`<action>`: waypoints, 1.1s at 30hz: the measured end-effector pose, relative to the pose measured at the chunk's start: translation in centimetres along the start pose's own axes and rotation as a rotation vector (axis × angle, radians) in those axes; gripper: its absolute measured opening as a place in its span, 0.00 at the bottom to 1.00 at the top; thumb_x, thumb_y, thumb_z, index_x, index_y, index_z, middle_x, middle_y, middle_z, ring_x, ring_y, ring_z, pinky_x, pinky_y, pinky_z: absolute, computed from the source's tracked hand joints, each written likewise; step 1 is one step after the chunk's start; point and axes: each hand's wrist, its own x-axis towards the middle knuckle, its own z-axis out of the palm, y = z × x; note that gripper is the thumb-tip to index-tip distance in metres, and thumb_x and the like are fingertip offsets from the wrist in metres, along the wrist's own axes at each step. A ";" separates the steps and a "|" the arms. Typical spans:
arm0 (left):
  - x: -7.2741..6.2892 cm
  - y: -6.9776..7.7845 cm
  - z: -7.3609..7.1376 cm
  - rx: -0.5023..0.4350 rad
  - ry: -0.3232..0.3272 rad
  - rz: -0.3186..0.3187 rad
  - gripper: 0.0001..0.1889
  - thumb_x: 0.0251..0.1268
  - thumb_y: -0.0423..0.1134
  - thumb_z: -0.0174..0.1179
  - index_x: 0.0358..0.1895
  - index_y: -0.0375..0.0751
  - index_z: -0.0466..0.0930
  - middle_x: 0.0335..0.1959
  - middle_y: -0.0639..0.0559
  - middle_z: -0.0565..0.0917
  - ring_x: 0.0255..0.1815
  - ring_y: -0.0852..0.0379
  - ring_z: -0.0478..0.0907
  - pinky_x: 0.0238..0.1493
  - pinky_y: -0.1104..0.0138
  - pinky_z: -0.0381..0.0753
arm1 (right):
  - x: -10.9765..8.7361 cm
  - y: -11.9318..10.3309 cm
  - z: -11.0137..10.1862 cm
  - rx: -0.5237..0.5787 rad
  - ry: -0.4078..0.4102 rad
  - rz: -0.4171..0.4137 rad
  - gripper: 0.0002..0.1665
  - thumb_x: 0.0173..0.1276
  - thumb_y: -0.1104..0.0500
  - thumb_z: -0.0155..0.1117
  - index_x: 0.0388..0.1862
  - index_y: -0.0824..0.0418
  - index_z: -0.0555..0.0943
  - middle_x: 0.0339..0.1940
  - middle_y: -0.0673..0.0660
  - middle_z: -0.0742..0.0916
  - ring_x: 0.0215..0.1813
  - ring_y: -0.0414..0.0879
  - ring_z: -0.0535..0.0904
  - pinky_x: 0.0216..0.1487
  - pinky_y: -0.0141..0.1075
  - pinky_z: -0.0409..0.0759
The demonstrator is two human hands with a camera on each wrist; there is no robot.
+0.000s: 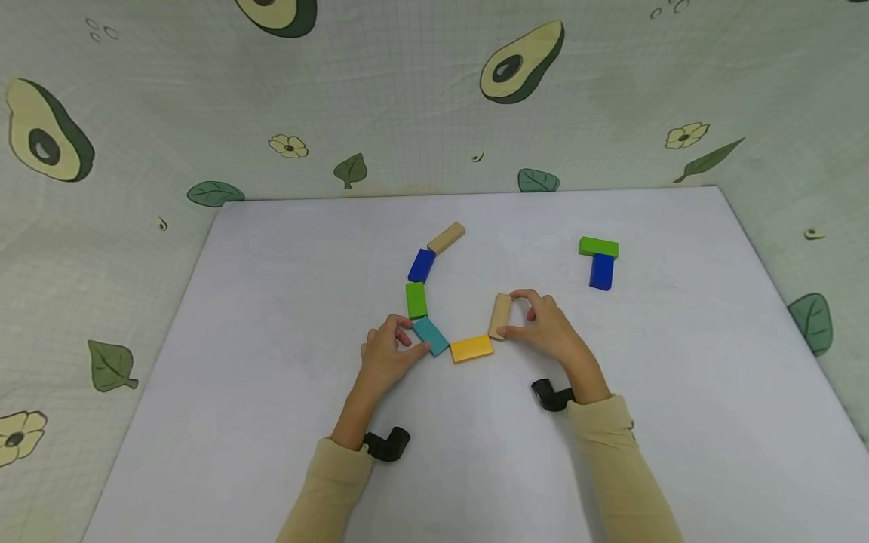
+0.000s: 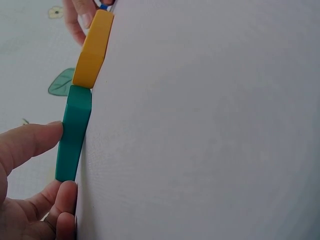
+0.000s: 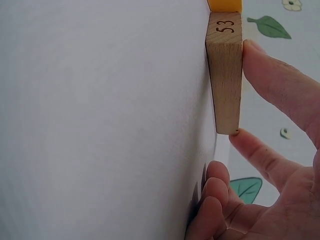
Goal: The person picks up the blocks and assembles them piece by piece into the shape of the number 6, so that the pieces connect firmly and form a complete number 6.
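Observation:
My left hand (image 1: 388, 358) holds a teal block (image 1: 431, 336) lengthwise between thumb and fingers. In the left wrist view the thumb presses the side of that teal block (image 2: 75, 132), and the fingertips meet its near end. My right hand (image 1: 548, 332) grips a plain wooden block (image 1: 500, 317), thumb by its near end and index finger at its far end. The number 53 shows on the end of this wooden block (image 3: 225, 75) in the right wrist view. Between the two held blocks lies a yellow block (image 1: 471, 348), its ends right at theirs.
From the teal block a curved row runs on through a green block (image 1: 416, 300), a blue block (image 1: 422, 265) and another plain wooden block (image 1: 446, 237). At the right, a second green block (image 1: 599, 246) adjoins a second blue block (image 1: 601, 272). All lie on a white table (image 1: 271, 286).

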 end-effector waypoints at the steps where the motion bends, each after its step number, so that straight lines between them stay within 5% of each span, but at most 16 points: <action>1: 0.0 0.0 0.0 0.000 0.000 -0.001 0.22 0.51 0.47 0.67 0.48 0.41 0.73 0.30 0.48 0.76 0.37 0.51 0.65 0.39 0.61 0.57 | 0.0 0.0 0.0 0.001 -0.001 -0.002 0.40 0.58 0.46 0.67 0.66 0.56 0.62 0.42 0.65 0.70 0.38 0.53 0.67 0.35 0.37 0.64; 24: 0.2 -0.1 -0.1 0.009 -0.031 -0.011 0.23 0.53 0.48 0.66 0.49 0.42 0.72 0.31 0.49 0.76 0.38 0.52 0.66 0.39 0.61 0.58 | -0.2 0.1 0.1 -0.002 -0.001 -0.022 0.40 0.58 0.47 0.67 0.66 0.57 0.62 0.42 0.65 0.70 0.38 0.52 0.67 0.35 0.37 0.64; 33: 1.3 -0.3 -1.4 -0.027 -0.076 -0.042 0.25 0.59 0.49 0.61 0.55 0.41 0.66 0.33 0.46 0.78 0.31 0.53 0.73 0.30 0.68 0.69 | -0.7 0.3 -0.2 0.002 -0.006 -0.045 0.44 0.59 0.46 0.66 0.69 0.58 0.59 0.44 0.64 0.72 0.39 0.51 0.67 0.36 0.37 0.67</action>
